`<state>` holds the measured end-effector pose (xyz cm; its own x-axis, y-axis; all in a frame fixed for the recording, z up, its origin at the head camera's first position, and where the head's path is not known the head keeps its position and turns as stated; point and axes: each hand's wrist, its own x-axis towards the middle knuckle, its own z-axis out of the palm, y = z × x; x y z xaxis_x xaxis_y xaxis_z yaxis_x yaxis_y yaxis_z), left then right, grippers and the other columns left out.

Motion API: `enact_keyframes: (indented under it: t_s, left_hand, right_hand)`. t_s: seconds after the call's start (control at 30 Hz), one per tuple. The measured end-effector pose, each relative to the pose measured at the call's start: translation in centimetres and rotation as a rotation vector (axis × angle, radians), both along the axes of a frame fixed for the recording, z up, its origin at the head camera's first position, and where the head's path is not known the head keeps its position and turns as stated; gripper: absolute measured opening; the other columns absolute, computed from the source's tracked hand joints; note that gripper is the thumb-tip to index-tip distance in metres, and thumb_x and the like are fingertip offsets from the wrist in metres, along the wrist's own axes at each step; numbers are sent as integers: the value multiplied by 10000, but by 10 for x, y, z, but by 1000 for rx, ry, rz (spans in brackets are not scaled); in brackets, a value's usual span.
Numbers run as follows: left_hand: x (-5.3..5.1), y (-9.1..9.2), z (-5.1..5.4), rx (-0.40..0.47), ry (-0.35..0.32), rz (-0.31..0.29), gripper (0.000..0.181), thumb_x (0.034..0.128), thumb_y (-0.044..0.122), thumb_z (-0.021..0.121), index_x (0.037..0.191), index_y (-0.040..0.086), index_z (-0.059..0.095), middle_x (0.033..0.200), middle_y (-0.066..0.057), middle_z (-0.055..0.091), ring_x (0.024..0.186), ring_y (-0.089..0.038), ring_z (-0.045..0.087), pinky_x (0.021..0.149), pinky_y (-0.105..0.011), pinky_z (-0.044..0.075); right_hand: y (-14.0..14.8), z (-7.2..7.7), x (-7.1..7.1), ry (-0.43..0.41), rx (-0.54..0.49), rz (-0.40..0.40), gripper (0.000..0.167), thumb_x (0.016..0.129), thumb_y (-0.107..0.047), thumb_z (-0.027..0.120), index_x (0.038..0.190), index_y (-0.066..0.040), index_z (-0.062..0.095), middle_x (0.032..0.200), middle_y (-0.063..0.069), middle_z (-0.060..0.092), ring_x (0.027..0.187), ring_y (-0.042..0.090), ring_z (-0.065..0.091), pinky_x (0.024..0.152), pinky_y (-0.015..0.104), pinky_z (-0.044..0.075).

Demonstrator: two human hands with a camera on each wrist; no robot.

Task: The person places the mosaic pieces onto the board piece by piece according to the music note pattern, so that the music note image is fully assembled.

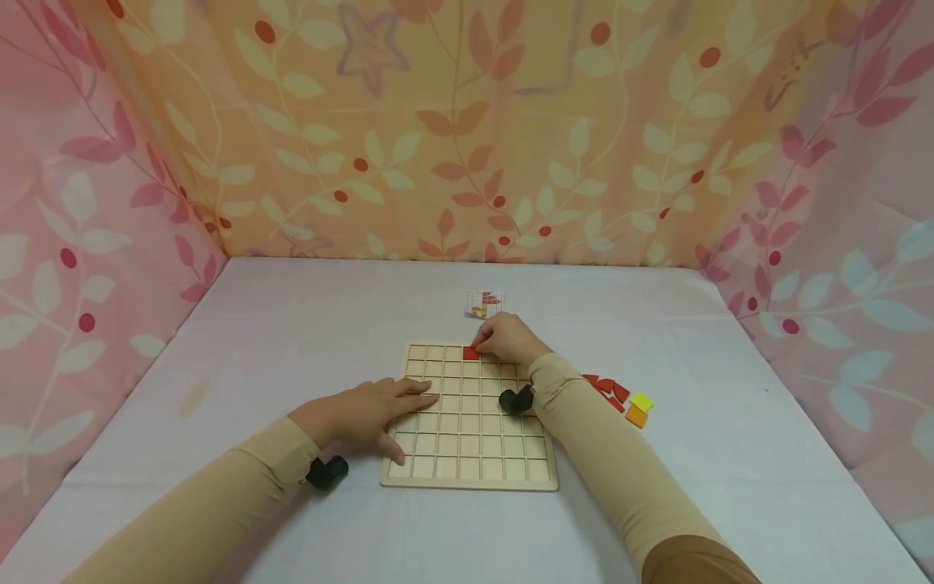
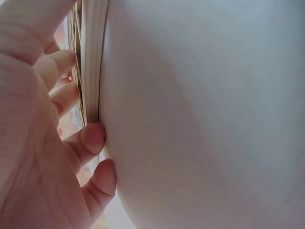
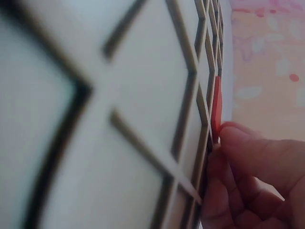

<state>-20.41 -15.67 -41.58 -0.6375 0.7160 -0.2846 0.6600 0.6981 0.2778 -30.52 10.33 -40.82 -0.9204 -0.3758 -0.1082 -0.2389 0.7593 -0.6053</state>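
Observation:
A wooden grid board [image 1: 470, 446] with square cells lies flat on the table. At its far row, my right hand [image 1: 511, 339] pinches a red tile [image 1: 470, 354] between thumb and fingertips. The right wrist view shows the red tile [image 3: 217, 107] tilted up at the grid, its lower end at the thumb. My left hand [image 1: 368, 412] rests on the board's left side, fingers spread over the cells. In the left wrist view, two fingertips touch the board's side edge [image 2: 93, 62].
Right of the board, partly behind my right forearm, lie several red pieces [image 1: 614, 389], a yellow tile [image 1: 641, 402] and an orange tile [image 1: 636, 416]. A small printed pattern card [image 1: 485, 302] lies beyond the board. Floral cloth walls [image 1: 452, 162] enclose the white table [image 1: 314, 324].

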Motion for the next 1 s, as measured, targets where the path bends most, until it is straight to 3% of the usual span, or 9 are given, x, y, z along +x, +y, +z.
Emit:
enact_keyframes:
  t_s: [0.4, 0.73, 1.0]
  left_hand:
    - [2, -1, 2, 6, -24, 6, 950, 663, 696, 566, 1456, 362, 165, 1523, 106, 97, 1368, -287, 158, 1032, -521, 231]
    - [2, -1, 1, -2, -19, 16, 950, 660, 706, 556, 1452, 388, 141, 1522, 129, 70, 1371, -300, 146, 1043, -522, 210]
    - [2, 0, 2, -6, -23, 19, 962, 647, 706, 553, 1456, 373, 153, 1524, 121, 76, 1376, -295, 132, 1047, -528, 197]
  right_hand:
    - [17, 11, 3, -53, -4, 51, 118, 851, -148, 646, 944, -126, 716, 904, -18, 654, 841, 144, 557, 763, 298, 453]
    - [55, 28, 11, -64, -4, 22, 169, 844, -151, 653, 994, -90, 703, 943, 10, 661, 906, 183, 561, 832, 366, 440]
    - [93, 29, 21, -60, 19, -26, 113, 837, -132, 655, 929, -85, 699, 882, 10, 660, 873, 208, 534, 824, 377, 435]
